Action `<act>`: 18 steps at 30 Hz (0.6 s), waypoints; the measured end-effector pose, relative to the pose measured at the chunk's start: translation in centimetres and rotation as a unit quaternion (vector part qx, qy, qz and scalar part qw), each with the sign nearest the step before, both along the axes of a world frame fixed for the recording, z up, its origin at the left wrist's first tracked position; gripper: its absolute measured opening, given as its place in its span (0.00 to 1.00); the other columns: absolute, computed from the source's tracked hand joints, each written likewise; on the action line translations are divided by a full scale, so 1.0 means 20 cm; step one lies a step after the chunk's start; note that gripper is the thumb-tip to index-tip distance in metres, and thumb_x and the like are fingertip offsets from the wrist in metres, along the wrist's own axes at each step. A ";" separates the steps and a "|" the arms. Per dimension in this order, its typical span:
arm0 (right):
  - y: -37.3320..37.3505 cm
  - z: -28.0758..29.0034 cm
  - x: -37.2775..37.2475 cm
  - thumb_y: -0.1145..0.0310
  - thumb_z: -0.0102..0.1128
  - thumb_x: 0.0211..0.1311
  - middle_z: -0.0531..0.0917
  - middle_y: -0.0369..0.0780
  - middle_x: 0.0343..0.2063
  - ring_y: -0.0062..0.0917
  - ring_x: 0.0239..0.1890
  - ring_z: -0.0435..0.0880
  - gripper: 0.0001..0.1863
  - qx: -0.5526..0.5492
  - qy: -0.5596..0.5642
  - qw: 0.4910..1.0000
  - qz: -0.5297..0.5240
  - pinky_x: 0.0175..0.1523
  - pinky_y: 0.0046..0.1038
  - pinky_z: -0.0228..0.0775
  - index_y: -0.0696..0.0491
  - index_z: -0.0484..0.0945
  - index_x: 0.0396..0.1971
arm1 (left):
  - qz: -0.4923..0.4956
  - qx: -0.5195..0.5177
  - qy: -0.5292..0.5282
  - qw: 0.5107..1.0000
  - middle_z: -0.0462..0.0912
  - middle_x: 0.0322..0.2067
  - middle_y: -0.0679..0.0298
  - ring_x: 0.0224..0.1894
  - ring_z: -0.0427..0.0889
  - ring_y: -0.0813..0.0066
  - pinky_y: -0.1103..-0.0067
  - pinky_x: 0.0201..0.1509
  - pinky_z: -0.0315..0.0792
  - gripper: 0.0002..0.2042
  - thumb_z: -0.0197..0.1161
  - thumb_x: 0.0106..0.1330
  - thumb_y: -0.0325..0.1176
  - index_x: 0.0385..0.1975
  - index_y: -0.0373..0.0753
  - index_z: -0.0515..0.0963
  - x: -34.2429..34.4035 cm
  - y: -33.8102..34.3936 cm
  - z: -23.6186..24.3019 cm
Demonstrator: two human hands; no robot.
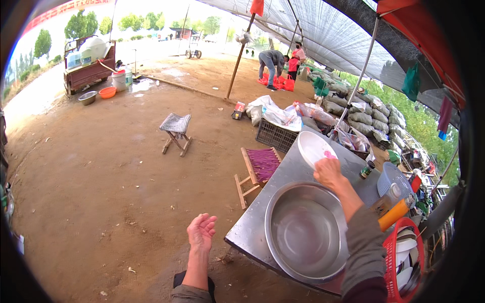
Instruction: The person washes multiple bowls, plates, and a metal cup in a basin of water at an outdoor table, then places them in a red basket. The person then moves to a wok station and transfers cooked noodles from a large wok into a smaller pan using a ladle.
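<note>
A: Start with the biggest thing near the hands.
B: The metal tabletop point(257, 217), set at a slant on the person's right. On its near part sits a wide steel basin point(278, 213) holding what looks like water. Just beside the table, at lower right, a red basket point(390, 252) holds dishes, mostly white.
A: And the white dish point(309, 144)?
B: Over the far part of the tabletop, beyond the basin's far rim. As seen, its long axis slants from upper left to lower right. Whether it touches the metal, I can't tell.
A: Which hand is nearer?
B: The right hand point(328, 172), clamped on the dish's near edge. From that grip, the dish extends away and a little left; the basin lies on the near side.
A: The left hand point(202, 231)?
B: Empty, fingers loosely curled and apart from everything, beyond the table's left corner and well away from the dish.
A: Smaller things?
B: A dark bottle point(367, 169) right of the grip, and a pink patch point(328, 154) on the dish by the fingers.
A: Any writing?
B: Characters on a red banner point(65, 12) at upper left; the bottle's label is too small to make out.
</note>
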State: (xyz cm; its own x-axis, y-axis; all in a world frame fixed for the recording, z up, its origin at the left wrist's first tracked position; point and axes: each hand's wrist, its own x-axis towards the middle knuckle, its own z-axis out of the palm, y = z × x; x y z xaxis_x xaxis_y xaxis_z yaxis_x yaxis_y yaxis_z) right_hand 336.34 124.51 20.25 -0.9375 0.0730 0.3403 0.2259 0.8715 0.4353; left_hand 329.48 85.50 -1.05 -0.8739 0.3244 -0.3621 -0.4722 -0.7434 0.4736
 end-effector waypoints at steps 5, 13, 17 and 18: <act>-0.37 0.21 0.52 0.62 0.58 0.38 0.78 0.46 0.16 0.42 0.20 0.79 0.10 -0.077 -0.005 0.993 0.084 0.28 0.40 0.72 0.54 0.76 0.12 | -0.003 -0.035 0.015 0.999 0.83 0.28 0.56 0.22 0.81 0.75 0.82 0.19 0.73 0.10 0.58 0.62 0.38 0.35 0.38 0.75 0.08 0.01 0.02; -0.69 -0.05 1.04 0.61 0.59 0.40 0.78 0.49 0.17 0.42 0.24 0.80 0.11 -0.229 -0.066 0.965 0.104 0.30 0.40 0.73 0.54 0.77 0.19 | -0.029 -0.060 0.106 0.992 0.83 0.28 0.56 0.22 0.80 0.77 0.83 0.19 0.74 0.09 0.59 0.62 0.32 0.38 0.35 0.75 0.48 -0.18 0.12; -0.71 -0.23 1.13 0.61 0.59 0.42 0.77 0.52 0.19 0.45 0.27 0.80 0.11 -0.287 -0.058 0.949 0.113 0.34 0.41 0.73 0.55 0.76 0.19 | -0.061 -0.088 0.139 0.985 0.83 0.29 0.55 0.22 0.80 0.77 0.83 0.20 0.74 0.10 0.59 0.62 0.33 0.39 0.34 0.75 0.60 -0.28 0.12; -0.71 -0.27 1.14 0.62 0.59 0.43 0.77 0.52 0.19 0.46 0.27 0.80 0.11 -0.294 -0.055 0.947 0.116 0.34 0.41 0.73 0.55 0.75 0.18 | -0.071 -0.092 0.145 0.983 0.83 0.29 0.55 0.22 0.80 0.77 0.83 0.21 0.74 0.10 0.59 0.62 0.33 0.39 0.34 0.75 0.61 -0.29 0.11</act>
State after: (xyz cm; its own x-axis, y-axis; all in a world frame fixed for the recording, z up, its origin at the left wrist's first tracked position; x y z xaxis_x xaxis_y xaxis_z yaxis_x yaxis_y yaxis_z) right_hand 359.09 110.38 14.88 -0.9788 0.0082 0.2046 -0.0192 0.9911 -0.1315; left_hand 341.72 79.71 1.18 -0.8996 0.4027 -0.1688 -0.3906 -0.5697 0.7231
